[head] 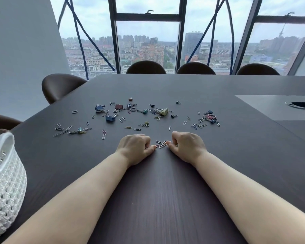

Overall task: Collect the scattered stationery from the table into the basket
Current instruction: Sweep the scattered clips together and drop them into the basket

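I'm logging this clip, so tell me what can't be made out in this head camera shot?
- Basket: cut off by the left edge; its wall hides the contents.
- Left hand and right hand: fingers curled under, so any grip on the paper clips between them is unclear.
- Far binder clips: too small to count.
- Table: near edge out of frame.
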